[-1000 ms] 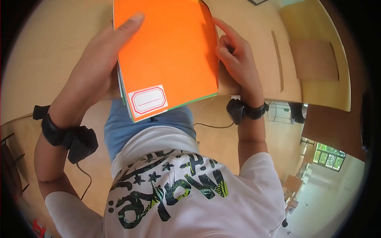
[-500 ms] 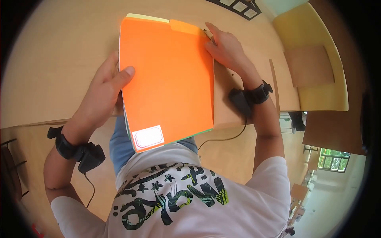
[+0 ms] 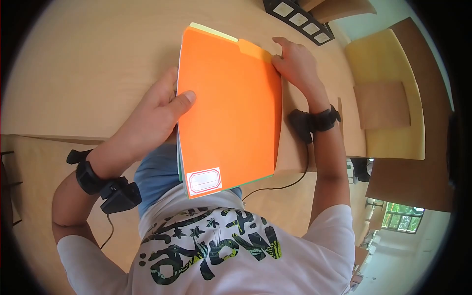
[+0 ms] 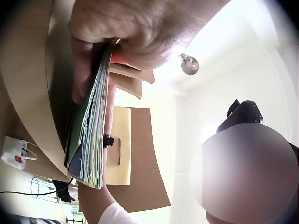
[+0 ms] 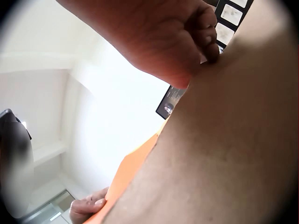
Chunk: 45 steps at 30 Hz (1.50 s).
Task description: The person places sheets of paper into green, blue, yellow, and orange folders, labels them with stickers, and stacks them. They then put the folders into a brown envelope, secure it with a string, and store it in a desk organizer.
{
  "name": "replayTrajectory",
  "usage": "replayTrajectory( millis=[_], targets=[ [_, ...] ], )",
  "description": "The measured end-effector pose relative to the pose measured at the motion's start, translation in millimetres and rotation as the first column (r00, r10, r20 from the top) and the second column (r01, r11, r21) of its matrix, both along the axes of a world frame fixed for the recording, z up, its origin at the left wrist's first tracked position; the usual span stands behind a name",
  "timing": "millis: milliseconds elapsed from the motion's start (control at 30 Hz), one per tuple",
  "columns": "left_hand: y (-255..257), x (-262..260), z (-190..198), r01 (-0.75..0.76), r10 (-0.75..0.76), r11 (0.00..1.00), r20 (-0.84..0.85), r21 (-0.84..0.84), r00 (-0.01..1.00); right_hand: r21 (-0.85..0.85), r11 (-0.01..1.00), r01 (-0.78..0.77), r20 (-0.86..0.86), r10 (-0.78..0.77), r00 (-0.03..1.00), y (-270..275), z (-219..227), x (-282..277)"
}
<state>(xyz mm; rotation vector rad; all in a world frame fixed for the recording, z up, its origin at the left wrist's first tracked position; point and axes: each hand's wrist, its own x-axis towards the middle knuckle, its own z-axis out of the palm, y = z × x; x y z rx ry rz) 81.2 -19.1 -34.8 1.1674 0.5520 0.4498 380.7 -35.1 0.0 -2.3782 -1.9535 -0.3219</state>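
Note:
An orange file folder lies on the front of a thick stack, with a pale yellow tab along its top and a red-framed white label at its lower left. My left hand grips the stack's left side, thumb over the orange cover and fingers behind. From the left wrist view the many layered edges show, green and dark blue on the outer side. My right hand pinches the upper right corner, its index finger stretched past the edge. The fingers are partly curled in the right wrist view.
The stack tilts over the wooden table and my lap. At the back stands a black panel with white squares. On the right are a yellow board and a brown cardboard piece. A cable hangs from each wrist camera.
The stack came lower in view at first, bringing its top tabs into sight, then shifted right. My right hand moved from the right side up to the upper corner; my left keeps its grip.

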Motion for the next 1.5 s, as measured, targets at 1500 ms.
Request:
replayTrajectory(
  millis=[1500],
  targets=[
    [-5, 114, -12, 0.212, -0.199, 0.971, -0.116, 0.114, 0.973, 0.026, 0.989, -0.143, -0.524, 0.135, 0.841, -44, -5, -11]
  ],
)
